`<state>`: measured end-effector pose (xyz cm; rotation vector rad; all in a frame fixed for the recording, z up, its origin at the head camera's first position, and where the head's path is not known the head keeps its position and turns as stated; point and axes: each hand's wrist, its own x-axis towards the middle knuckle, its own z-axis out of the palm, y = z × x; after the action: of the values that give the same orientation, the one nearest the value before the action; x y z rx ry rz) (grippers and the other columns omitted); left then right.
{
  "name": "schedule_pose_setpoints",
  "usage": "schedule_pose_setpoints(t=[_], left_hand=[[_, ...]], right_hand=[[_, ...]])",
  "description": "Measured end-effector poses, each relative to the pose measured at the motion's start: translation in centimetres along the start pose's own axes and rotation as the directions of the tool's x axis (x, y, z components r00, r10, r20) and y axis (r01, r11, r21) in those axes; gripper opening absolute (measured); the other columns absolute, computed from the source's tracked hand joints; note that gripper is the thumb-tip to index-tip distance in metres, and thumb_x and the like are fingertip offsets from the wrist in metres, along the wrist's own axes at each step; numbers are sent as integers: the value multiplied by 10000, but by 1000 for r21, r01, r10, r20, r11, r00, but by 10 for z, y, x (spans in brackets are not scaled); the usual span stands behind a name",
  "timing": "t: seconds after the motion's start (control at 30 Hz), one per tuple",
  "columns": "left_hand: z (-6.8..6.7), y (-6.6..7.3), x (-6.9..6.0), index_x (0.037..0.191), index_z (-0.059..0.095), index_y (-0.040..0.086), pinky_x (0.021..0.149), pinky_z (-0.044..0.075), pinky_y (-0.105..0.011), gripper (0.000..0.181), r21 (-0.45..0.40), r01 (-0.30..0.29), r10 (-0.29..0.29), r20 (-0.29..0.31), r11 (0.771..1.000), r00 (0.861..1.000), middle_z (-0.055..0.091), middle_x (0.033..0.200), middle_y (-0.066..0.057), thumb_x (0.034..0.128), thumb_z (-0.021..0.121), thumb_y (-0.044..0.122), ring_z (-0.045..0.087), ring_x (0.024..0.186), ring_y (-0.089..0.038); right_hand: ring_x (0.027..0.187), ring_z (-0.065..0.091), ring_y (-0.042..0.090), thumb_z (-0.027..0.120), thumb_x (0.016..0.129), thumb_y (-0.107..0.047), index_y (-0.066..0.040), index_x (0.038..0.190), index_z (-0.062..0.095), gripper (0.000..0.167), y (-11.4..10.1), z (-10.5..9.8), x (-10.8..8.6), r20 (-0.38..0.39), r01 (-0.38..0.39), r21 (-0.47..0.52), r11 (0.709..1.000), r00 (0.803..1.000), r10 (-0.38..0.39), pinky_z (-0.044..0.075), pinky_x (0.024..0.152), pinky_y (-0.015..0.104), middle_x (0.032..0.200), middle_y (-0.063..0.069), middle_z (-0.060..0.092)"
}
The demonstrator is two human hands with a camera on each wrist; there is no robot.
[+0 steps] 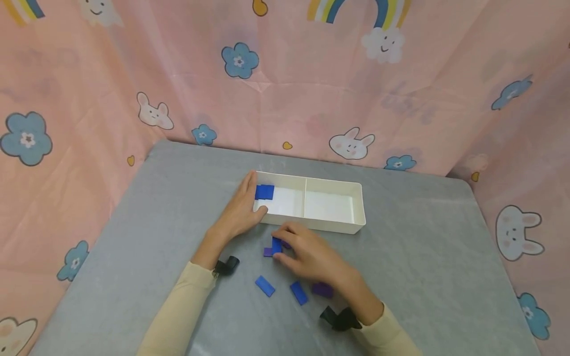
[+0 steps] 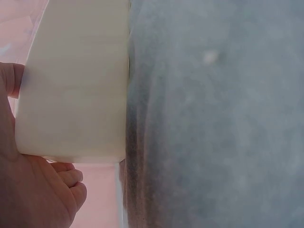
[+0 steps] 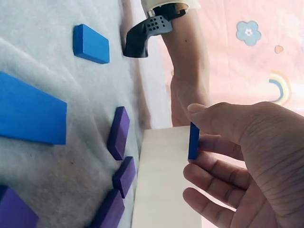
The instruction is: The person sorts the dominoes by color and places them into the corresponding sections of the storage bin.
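A white two-compartment box (image 1: pixel 335 226) stands on the grey cloth. My left hand (image 1: pixel 240 210) holds its left end, thumb over the near wall and the other fingers along the end; in the left wrist view that hand (image 2: pixel 35 190) wraps the box corner. Between thumb and fingers, my right hand (image 1: pixel 307 252) pinches a blue block (image 3: pixel 193 141) just in front of the box, above purple blocks (image 3: pixel 118 133) lying on the cloth. Blue blocks (image 1: pixel 265 192) lie side by side in the left compartment, partly hidden by the left hand.
Nearer me on the cloth lie two blue blocks, one at left (image 1: pixel 264 286) and another (image 1: pixel 299 292) beside a purple block (image 1: pixel 322 289). The right compartment (image 1: pixel 329 206) shows its bare floor. A pink patterned curtain (image 1: pixel 285 99) hangs behind the table.
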<state>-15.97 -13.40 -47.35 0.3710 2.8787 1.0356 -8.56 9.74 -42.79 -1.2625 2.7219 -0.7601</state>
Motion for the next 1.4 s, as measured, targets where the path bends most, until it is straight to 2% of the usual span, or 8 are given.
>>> schedule_pose_setpoints(t=[0.3, 0.6, 0.8, 1.07, 1.4], left_hand=[[0, -1, 1, 1684, 1, 8, 1317, 159, -490, 973, 8, -9, 9, 9, 1000, 1000, 25, 1771, -195, 985, 617, 287, 73, 1644, -308], [1, -1, 3, 1683, 3, 3, 1315, 166, -495, 971, -3, -26, 26, 7, 1000, 1000, 23, 1769, -205, 982, 609, 292, 76, 1642, -317], [-1, -2, 2, 1680, 24, -13, 1314, 173, -492, 964, -10, -29, 29, 4, 1000, 1000, 27, 1767, -211, 975, 617, 274, 87, 1641, -320], [4, -2, 0, 1681, 9, 0, 1317, 162, -471, 961, -10, -22, 22, 23, 1000, 999, 12, 1771, -197, 982, 595, 303, 63, 1644, -295], [0, -3, 1, 1681, 14, -6, 1311, 179, -493, 963, -8, -20, 20, 15, 1000, 1000, 20, 1769, -204, 984, 615, 278, 93, 1640, -322]], right_hand=[[1035, 640, 173, 784, 962, -246, -14, 1318, 702, 433, 5, -7, 9, -24, 26, -28, 999, 999, -26, 588, 888, 350, 1212, 76, 661], [1068, 657, 202, 791, 950, -217, -21, 1318, 708, 425, 9, -17, 22, -57, 51, -71, 996, 997, -55, 581, 935, 369, 1206, 81, 679], [1081, 658, 216, 788, 952, -224, -24, 1330, 706, 435, 13, -20, 30, -58, 24, -76, 997, 998, -28, 580, 939, 379, 1216, 86, 674], [1091, 654, 218, 796, 943, -218, -22, 1355, 694, 467, 23, -26, 33, -35, -49, -63, 997, 998, 47, 591, 930, 387, 1247, 98, 660], [1122, 642, 262, 749, 968, -200, -16, 1377, 682, 453, 29, -29, 53, -12, -96, -98, 991, 995, 95, 596, 916, 418, 1266, 128, 653]])
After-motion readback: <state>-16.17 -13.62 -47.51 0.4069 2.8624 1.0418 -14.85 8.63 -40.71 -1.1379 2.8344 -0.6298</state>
